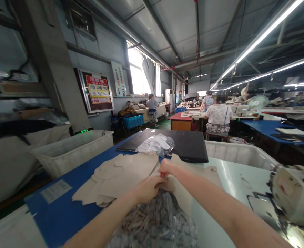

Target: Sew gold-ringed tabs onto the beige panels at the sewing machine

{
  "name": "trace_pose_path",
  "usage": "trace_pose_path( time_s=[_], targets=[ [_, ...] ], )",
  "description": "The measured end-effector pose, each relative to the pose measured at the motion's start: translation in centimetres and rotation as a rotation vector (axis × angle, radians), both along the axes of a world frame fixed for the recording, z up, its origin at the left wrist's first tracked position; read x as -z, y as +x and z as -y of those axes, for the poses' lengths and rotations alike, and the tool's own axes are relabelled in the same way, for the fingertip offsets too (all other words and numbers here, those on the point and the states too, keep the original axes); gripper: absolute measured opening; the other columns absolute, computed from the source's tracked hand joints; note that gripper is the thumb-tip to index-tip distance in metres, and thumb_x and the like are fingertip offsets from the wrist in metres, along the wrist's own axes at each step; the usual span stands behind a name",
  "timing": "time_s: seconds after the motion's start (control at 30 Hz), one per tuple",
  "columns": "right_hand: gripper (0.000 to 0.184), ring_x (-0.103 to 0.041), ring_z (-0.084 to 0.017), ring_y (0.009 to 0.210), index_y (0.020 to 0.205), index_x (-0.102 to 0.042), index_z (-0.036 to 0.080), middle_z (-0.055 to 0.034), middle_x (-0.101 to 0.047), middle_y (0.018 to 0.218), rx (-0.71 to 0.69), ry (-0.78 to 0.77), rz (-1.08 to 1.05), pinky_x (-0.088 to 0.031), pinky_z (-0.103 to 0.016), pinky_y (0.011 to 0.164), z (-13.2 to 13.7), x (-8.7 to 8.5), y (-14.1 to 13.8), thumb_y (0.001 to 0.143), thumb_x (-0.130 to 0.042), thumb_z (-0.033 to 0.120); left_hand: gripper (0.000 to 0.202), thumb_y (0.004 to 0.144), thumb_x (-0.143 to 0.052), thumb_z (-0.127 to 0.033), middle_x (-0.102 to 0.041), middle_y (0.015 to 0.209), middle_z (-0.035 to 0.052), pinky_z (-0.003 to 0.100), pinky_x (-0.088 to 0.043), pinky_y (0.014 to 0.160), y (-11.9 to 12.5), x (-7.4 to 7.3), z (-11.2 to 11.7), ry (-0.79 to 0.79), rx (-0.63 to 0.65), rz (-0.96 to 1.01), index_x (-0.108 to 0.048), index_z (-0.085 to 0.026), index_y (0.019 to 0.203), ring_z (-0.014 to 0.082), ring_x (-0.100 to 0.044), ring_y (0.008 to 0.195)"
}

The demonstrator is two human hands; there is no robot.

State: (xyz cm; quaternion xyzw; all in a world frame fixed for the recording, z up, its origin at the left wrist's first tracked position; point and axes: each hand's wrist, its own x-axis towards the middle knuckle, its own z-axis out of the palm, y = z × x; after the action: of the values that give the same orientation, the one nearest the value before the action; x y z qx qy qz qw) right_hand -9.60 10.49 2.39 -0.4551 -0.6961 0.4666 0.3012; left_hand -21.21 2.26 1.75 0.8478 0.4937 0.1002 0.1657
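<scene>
L hand (150, 188) & R hand (167, 167) are pinching, fingers closed, prob. on a beige piece (169, 186) (contact part-hidden) that's looking light, bendy, best taken by edge.

Sewing workshop, factory scale. Shown by a sewing machine (291, 194) mounted at the right of the near counter (237, 179), with flat beige cut pieces (126, 168) stacked to its left. Large plastic bins (74, 148) are parked alongside. Farther back, a person (218, 115) in a patterned top is seated at another counter; more people (152, 105) are seen at other stations. A paneled roof is carried on metal beams (161, 30), lit by long strip lights (268, 32). Red fire-safety poster (98, 90), marked 119, is fixed by the wall; fan (257, 102) is placed among the rows.
</scene>
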Motion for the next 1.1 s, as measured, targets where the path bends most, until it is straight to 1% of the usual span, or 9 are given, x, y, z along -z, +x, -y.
trace_pose_path(
  time_s=[0.1, 0.17, 0.27, 0.4, 0.53, 0.63, 0.83, 0.97, 1.1],
  targets=[
    [0.03, -0.055, -0.024, 0.105, 0.111, -0.058, 0.018, -0.0074, -0.057, 0.117, -0.056, 0.014, 0.183, -0.044, -0.044, 0.09, 1.1, 1.4, 3.5, 0.084, -0.062, 0.028, 0.048, 0.073, -0.042, -0.014, -0.061, 0.123, 0.0012, 0.025, -0.037, 0.1, -2.3, -1.9, 0.5, 0.052, -0.162, 0.075, -0.06, -0.021, 0.116, 0.0175, -0.054, 0.114],
    [0.046, -0.053, -0.027, 0.11, 0.114, -0.059, 0.018, -0.0084, -0.058, 0.117, -0.118, 0.035, 0.241, -0.039, -0.043, 0.097, 2.8, 2.3, 6.0, 0.07, -0.073, 0.024, 0.052, 0.074, -0.046, -0.023, -0.052, 0.134, 0.0058, 0.029, -0.029, 0.107, -4.4, -2.2, 0.7, 0.054, -0.326, 0.024, -0.052, -0.016, 0.126, 0.0201, -0.045, 0.124],
    [0.079, -0.043, -0.032, 0.122, 0.126, -0.052, 0.017, -0.0113, -0.05, 0.131, -0.263, 0.113, 0.334, -0.032, -0.041, 0.103, 5.8, 3.6, 8.7, 0.052, -0.079, 0.023, 0.07, 0.072, -0.053, -0.041, -0.034, 0.145, 0.0137, 0.037, -0.024, 0.11, -7.4, -0.9, 0.8, -0.147, -0.424, -0.104, -0.043, -0.009, 0.133, 0.0269, -0.031, 0.133],
    [0.098, -0.022, -0.037, 0.135, 0.141, -0.03, 0.016, -0.0189, -0.025, 0.148, -0.338, 0.343, 0.614, -0.02, -0.051, 0.107, 8.4, 5.1, 9.8, 0.054, -0.074, 0.023, 0.074, 0.072, -0.049, -0.046, -0.026, 0.149, 0.012, 0.04, -0.022, 0.111, -8.9, 1.1, 0.8, -0.211, -0.405, -0.073, -0.039, -0.011, 0.137, 0.0276, -0.025, 0.136],
    [0.065, -0.04, -0.03, 0.126, 0.133, -0.041, 0.015, -0.0176, -0.041, 0.139, -0.225, 0.641, 0.801, -0.03, -0.048, 0.102, 9.5, 5.2, 9.3, 0.071, -0.058, 0.015, 0.068, 0.072, -0.05, -0.038, -0.033, 0.145, 0.0145, 0.041, -0.021, 0.111, -8.1, 1.0, 1.1, -0.19, -0.398, -0.025, -0.046, -0.007, 0.132, 0.0307, -0.026, 0.135],
    [0.04, -0.054, -0.026, 0.111, 0.118, -0.052, 0.015, -0.0152, -0.057, 0.121, -0.16, 0.726, 0.861, -0.041, -0.041, 0.093, 9.6, 4.5, 9.1, 0.08, -0.044, 0.005, 0.062, 0.075, -0.049, -0.033, -0.035, 0.144, 0.0154, 0.04, -0.022, 0.11, -7.5, 0.6, 1.5, -0.172, -0.376, -0.01, -0.048, -0.007, 0.131, 0.0298, -0.029, 0.134],
    [0.024, -0.063, -0.025, 0.092, 0.1, -0.059, 0.012, -0.0145, -0.067, 0.097, -0.164, 0.773, 0.932, -0.049, -0.034, 0.076, 7.4, 3.8, 8.5, 0.084, -0.043, 0.003, 0.062, 0.077, -0.044, -0.037, -0.038, 0.142, 0.014, 0.037, -0.023, 0.11, -8.3, 2.4, 1.2, -0.084, -0.328, -0.072, -0.047, -0.009, 0.133, 0.0277, -0.032, 0.133],
    [0.022, -0.064, -0.022, 0.091, 0.101, -0.057, 0.011, -0.0132, -0.066, 0.098, -0.203, 0.837, 0.93, -0.05, -0.031, 0.072, 6.0, 4.4, 7.8, 0.086, -0.043, 0.004, 0.063, 0.078, -0.039, -0.041, -0.039, 0.142, 0.0121, 0.039, -0.024, 0.109, -9.3, 4.5, 0.4, -0.006, -0.36, -0.14, -0.048, -0.01, 0.132, 0.0277, -0.032, 0.133],
    [0.021, -0.063, -0.02, 0.094, 0.105, -0.054, 0.011, -0.0117, -0.065, 0.101, -0.255, 0.901, 0.909, -0.05, -0.03, 0.074, 4.9, 5.2, 6.9, 0.088, -0.042, 0.007, 0.06, 0.078, -0.039, -0.041, -0.04, 0.142, 0.0088, 0.037, -0.028, 0.108, -9.9, 5.2, 0.2, 0.053, -0.376, -0.186, -0.05, -0.015, 0.131, 0.0263, -0.036, 0.131]
  ],
)
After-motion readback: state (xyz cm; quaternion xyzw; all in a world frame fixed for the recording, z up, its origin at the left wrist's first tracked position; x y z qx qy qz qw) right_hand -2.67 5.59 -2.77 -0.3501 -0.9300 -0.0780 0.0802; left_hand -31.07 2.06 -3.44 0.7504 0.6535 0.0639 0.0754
